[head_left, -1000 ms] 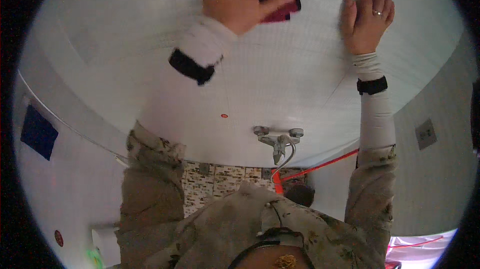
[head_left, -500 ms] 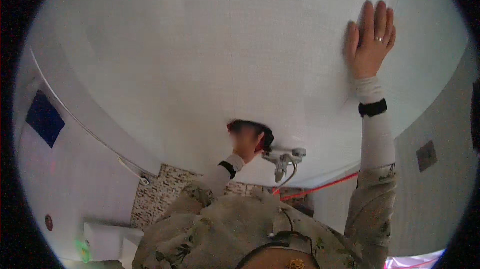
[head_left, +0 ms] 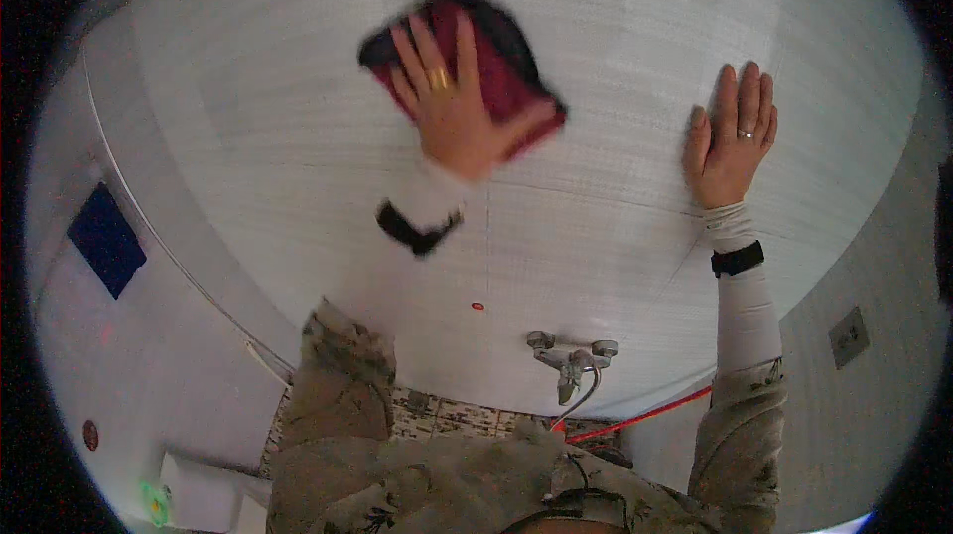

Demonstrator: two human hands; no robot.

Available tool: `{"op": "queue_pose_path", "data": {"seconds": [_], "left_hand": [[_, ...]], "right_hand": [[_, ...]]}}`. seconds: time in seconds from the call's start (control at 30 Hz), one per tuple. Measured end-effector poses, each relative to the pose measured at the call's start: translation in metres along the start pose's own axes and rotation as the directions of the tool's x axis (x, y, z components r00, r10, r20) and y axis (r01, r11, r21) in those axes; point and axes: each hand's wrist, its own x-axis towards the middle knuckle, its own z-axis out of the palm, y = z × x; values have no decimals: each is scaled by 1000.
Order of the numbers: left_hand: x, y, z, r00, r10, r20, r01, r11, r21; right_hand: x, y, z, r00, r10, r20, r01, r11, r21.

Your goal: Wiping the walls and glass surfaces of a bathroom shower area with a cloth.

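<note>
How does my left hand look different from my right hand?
The left hand is over the dark red cloth; the right hand lies against the pale surface. The left hand's fingers are spread wide, the right hand's closer together. The left hand wears a gold-coloured ring, the right hand a silvery one. Both are open, with a black band at each wrist.

Beyond your left hand [head_left: 452, 127] and right hand [head_left: 733, 152] you face a pale, finely streaked wall [head_left: 606, 147]. Below and between them, a chrome mixer tap [head_left: 573, 363] is mounted on it; patterned tiling [head_left: 447, 419] shows well below the left hand. Far left of that hand, a dark blue square [head_left: 107, 240] marks the side wall [head_left: 189, 345]. Below and right of your right hand, you have a grey plate [head_left: 849, 337] on the grey wall [head_left: 849, 425].
</note>
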Motion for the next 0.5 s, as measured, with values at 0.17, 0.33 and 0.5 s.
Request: {"op": "queue_pose_path", "data": {"seconds": [0.17,0.33,0.5], "left_hand": [[138,5,-29,997,-76,-24,78,990,118],[96,53,-7,991,133,12,-134,989,66],[-76,83,20,850,410,332,-390,912,-126]], "right_hand": [[4,-8,1,1000,6,-16,-5,1000,30],[-1,-1,6,999,-28,-31,29,999,28],[0,0,10,998,-32,-52,33,999,29]]}}
